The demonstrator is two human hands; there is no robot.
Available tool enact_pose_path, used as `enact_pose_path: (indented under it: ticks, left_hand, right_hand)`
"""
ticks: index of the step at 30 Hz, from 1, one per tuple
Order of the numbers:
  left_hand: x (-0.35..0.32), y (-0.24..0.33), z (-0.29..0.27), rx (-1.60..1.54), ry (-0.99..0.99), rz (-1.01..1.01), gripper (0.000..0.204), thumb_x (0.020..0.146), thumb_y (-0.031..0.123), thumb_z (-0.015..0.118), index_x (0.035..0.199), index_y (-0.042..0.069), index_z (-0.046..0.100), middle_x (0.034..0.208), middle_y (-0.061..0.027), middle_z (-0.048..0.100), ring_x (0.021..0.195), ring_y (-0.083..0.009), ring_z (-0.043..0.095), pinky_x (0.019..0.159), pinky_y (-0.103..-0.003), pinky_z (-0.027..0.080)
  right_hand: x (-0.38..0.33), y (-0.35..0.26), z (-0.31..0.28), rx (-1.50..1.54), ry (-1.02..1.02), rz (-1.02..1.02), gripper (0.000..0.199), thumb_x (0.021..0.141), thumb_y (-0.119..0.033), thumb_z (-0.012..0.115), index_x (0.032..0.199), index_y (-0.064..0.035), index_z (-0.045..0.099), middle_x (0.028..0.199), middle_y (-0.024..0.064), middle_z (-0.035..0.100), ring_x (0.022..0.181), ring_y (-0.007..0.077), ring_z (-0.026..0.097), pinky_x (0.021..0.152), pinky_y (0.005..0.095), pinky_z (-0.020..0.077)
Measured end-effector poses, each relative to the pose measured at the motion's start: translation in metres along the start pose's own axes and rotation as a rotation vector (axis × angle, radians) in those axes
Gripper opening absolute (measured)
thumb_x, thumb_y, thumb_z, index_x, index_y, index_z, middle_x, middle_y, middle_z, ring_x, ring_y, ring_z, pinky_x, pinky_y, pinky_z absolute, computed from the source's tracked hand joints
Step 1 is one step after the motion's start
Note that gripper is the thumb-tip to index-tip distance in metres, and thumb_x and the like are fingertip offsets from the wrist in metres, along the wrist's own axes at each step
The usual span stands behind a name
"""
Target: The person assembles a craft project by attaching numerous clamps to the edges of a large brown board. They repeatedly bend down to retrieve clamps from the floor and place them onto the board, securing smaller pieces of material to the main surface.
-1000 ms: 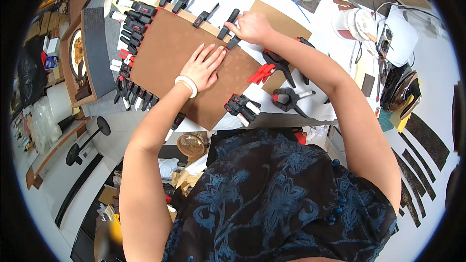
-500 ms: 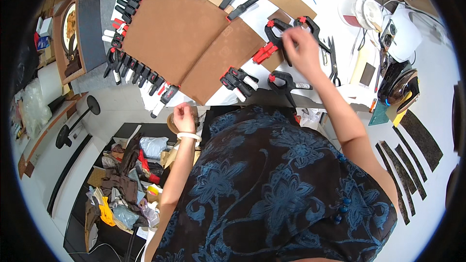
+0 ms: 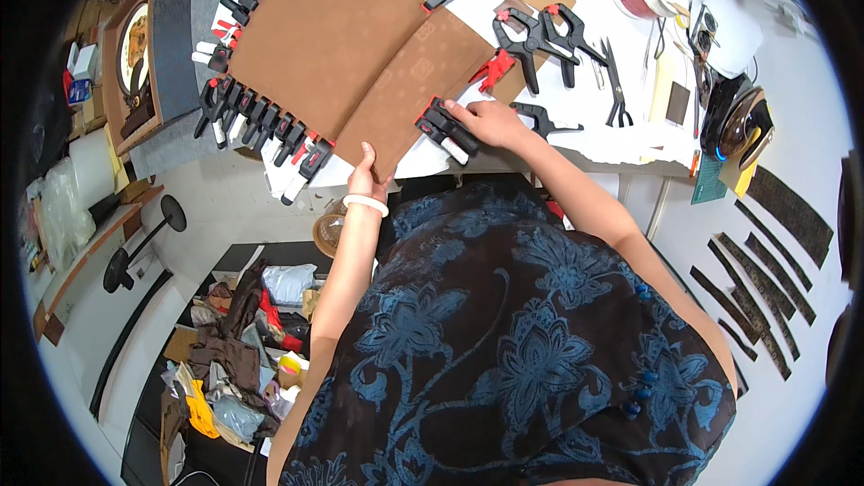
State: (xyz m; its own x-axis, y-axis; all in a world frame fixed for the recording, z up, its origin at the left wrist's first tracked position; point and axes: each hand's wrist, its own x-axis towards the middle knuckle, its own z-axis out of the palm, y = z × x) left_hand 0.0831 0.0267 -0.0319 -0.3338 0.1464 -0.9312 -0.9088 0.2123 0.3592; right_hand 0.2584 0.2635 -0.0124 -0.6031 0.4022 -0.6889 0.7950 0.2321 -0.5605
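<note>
My right hand (image 3: pixel 490 122), fingers wrapped around a black clamp (image 3: pixel 450 123), left hand (image 3: pixel 367 180) at the near corner of a brown panel (image 3: pixel 337 40), its grip I cannot tell.

Matt leather-like panel (image 3: pixel 324 36), plastic clamps (image 3: pixel 441 129)

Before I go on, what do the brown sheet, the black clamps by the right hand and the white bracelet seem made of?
Brown sheet: likely leather or imitation leather, matte, with a soft crease and faint pattern. Black clamps by the right hand: probably plastic, given their moulded-looking bodies. White bracelet: smooth; plastic, resin or stone, I can't tell.
</note>
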Motion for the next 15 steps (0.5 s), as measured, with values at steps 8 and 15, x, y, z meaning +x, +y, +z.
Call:
enact_pose_path:
  ticks: [8, 15]
  left_hand:
    - [-0.027, 0.010, 0.005, 0.085, -0.003, 0.023, 0.061, 0.089, 0.057, 0.074, 0.135, 0.021, 0.057, 0.133, 0.0013, 0.060, 0.123, -0.0209, 0.052, 0.104, -0.048, 0.037]
    - [-0.050, 0.023, 0.010, 0.088, -0.032, 0.023, 0.051, 0.092, 0.053, 0.072, 0.128, 0.020, 0.059, 0.127, 0.0028, 0.063, 0.115, -0.0189, 0.054, 0.094, -0.043, 0.041]
  right_hand:
    - [-0.033, 0.004, -0.012, -0.028, 0.213, -0.085, 0.087, 0.098, -0.072, 0.039, 0.064, 0.0023, 0.068, 0.065, 0.0248, 0.064, 0.074, 0.0437, 0.067, 0.070, 0.0516, 0.0526]
    - [-0.055, 0.062, -0.036, -0.448, 0.841, -0.061, 0.069, 0.098, -0.064, 0.051, 0.104, 0.0012, 0.071, 0.107, 0.0203, 0.067, 0.105, 0.0342, 0.063, 0.088, 0.0437, 0.0525]
